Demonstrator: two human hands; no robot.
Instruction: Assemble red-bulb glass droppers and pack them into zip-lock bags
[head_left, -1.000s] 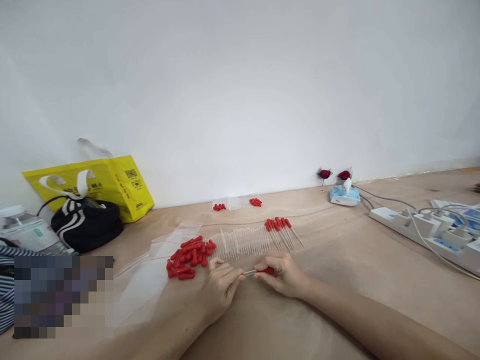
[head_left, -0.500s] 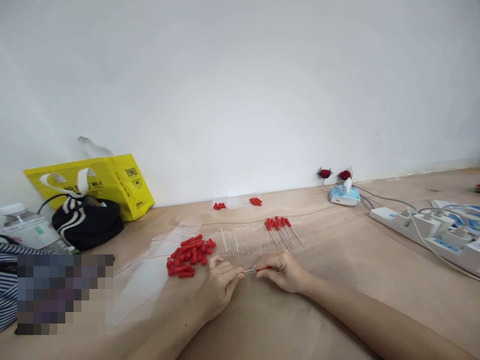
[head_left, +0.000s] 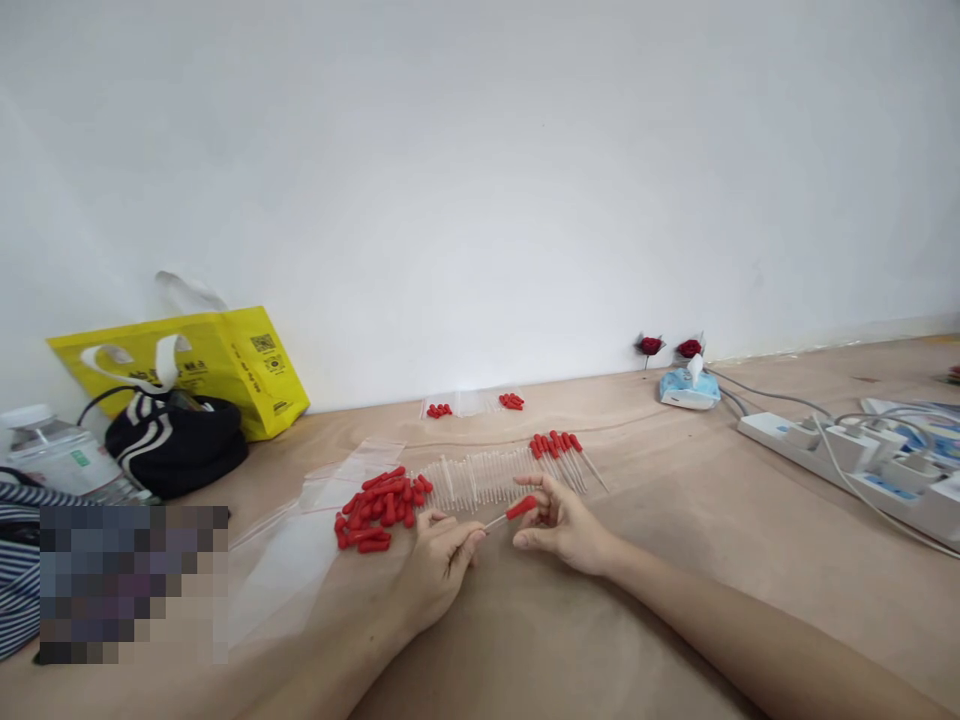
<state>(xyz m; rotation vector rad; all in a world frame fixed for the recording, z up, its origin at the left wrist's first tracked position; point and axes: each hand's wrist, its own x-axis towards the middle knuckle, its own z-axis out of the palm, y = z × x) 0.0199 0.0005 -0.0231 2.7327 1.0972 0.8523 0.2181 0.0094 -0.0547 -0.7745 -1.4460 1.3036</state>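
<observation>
My left hand [head_left: 442, 565] pinches the clear tube of a dropper [head_left: 520, 507], whose red rubber bulb points up to the right. Around that bulb, my right hand [head_left: 566, 528] has its thumb and fingers spread; whether a finger touches it I cannot tell. Behind my hands lies a row of clear glass tubes [head_left: 480, 480]. To its left is a heap of loose red rubber bulbs [head_left: 379, 505], and at its right end several droppers with red bulbs [head_left: 556, 446] lie side by side.
Clear plastic bags [head_left: 289, 565] lie left of the heap. More red bulbs [head_left: 511, 402] rest near the wall. A yellow bag [head_left: 262, 370], black pouch [head_left: 187, 445] and bottle [head_left: 64, 460] stand left. Tissues [head_left: 688, 390] and a power strip [head_left: 832, 455] with cables are right.
My right hand has let go of the red bulb and spread its fingers. The dropper in my left hand now tilts with its bulb end higher.
</observation>
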